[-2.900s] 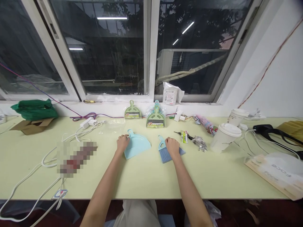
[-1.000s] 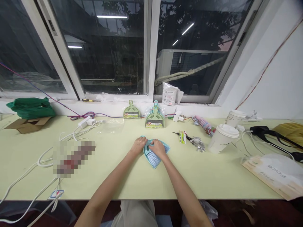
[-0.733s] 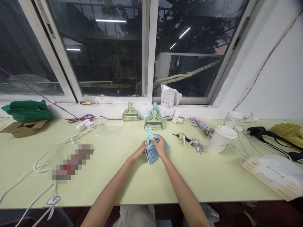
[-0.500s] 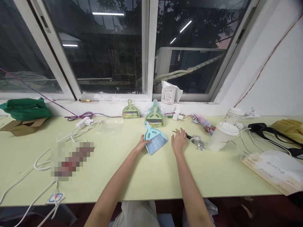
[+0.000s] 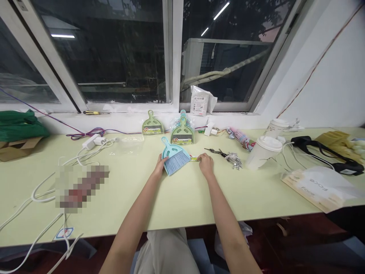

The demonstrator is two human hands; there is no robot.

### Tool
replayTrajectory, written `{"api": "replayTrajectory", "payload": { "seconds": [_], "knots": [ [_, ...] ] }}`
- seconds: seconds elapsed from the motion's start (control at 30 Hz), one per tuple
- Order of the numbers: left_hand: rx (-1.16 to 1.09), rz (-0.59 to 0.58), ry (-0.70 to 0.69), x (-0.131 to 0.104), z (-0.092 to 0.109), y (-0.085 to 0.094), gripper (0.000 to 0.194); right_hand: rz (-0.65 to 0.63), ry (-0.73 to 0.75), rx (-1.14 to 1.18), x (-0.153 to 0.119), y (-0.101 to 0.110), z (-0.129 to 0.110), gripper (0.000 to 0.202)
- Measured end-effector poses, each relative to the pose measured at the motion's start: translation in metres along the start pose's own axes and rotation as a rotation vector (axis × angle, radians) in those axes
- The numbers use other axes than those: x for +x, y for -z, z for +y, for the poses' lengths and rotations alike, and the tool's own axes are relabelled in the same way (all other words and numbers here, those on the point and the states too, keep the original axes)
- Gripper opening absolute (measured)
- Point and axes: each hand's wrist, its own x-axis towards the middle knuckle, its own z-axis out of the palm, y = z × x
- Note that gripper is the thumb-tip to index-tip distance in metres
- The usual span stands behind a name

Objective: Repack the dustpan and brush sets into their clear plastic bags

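Head camera looks down at a pale green bench (image 5: 182, 198) under a dark window. Near the middle of the bench, a bit toward the back edge, lies a small blue dustpan with a blue brush tucked in it (image 5: 173, 156). The left hand (image 5: 158, 167) rests on the near left corner of this set, fingers bent against it. The right hand (image 5: 205, 163) is just to the right of the set. Its fingertips pinch a little paper label (image 5: 194, 158) that touches the set's right side. The two hands are apart, one at each side of the set.

To do this well, the left hand should press the set flat so it cannot slide, and the right hand should keep the label straight and move slowly.

At the back edge stand more green dustpan sets (image 5: 182, 133) in clear bags. To the right are a pile of small metal clips (image 5: 234, 159) and two white paper cups (image 5: 261, 152). White cords (image 5: 71, 163) curl over the left part of the bench.
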Motion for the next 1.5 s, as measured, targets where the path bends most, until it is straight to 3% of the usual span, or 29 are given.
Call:
{"api": "replayTrajectory", "payload": {
  "seconds": [0.13, 0.23, 0.43, 0.6, 0.73, 0.83, 0.9, 1.0, 1.07, 1.17, 1.3, 1.43, 1.5],
  "knots": [
    [-0.035, 0.027, 0.016, 0.004, -0.005, 0.001, 0.034, 0.087, 0.034, -0.037, -0.007, -0.010, -0.008, 0.031],
    [-0.112, 0.065, 0.023, 0.005, -0.005, 0.001, 0.035, 0.040, 0.094, -0.002, -0.006, -0.018, -0.008, 0.030],
    [-0.173, 0.132, 0.038, -0.001, 0.004, 0.000, 0.033, 0.041, -0.032, 0.108, 0.001, -0.022, -0.003, 0.030],
    [-0.164, 0.127, 0.046, -0.005, 0.007, 0.000, 0.032, 0.013, -0.012, 0.162, -0.001, -0.021, 0.001, 0.032],
    [-0.147, 0.123, 0.092, -0.007, 0.008, -0.001, 0.032, 0.116, -0.128, 0.456, 0.002, -0.011, -0.005, 0.030],
    [-0.147, 0.075, 0.110, -0.011, 0.008, -0.006, 0.038, 0.233, -0.126, 0.658, 0.000, -0.006, -0.029, 0.041],
    [-0.172, 0.012, 0.111, -0.013, 0.006, -0.011, 0.043, 0.138, 0.056, 0.656, -0.006, -0.007, -0.052, 0.045],
    [-0.206, -0.060, 0.092, -0.017, 0.002, -0.017, 0.049, -0.212, 0.307, 0.489, -0.021, -0.015, -0.081, 0.050],
    [-0.197, -0.053, 0.078, -0.018, 0.000, -0.019, 0.050, -0.343, 0.330, 0.359, -0.030, -0.019, -0.091, 0.056],
    [-0.179, -0.020, 0.045, -0.018, -0.002, -0.019, 0.051, -0.375, 0.286, 0.281, -0.039, -0.018, -0.094, 0.060],
    [-0.177, -0.007, -0.003, -0.017, -0.004, -0.017, 0.054, -0.309, 0.213, 0.338, -0.043, -0.012, -0.096, 0.056],
    [-0.216, -0.002, -0.032, -0.018, -0.004, -0.018, 0.053, -0.049, -0.016, 0.403, -0.040, -0.008, -0.093, 0.049],
    [-0.233, -0.007, -0.039, -0.018, -0.002, -0.018, 0.052, 0.094, -0.120, 0.475, -0.036, -0.010, -0.087, 0.058]
  ]
}}
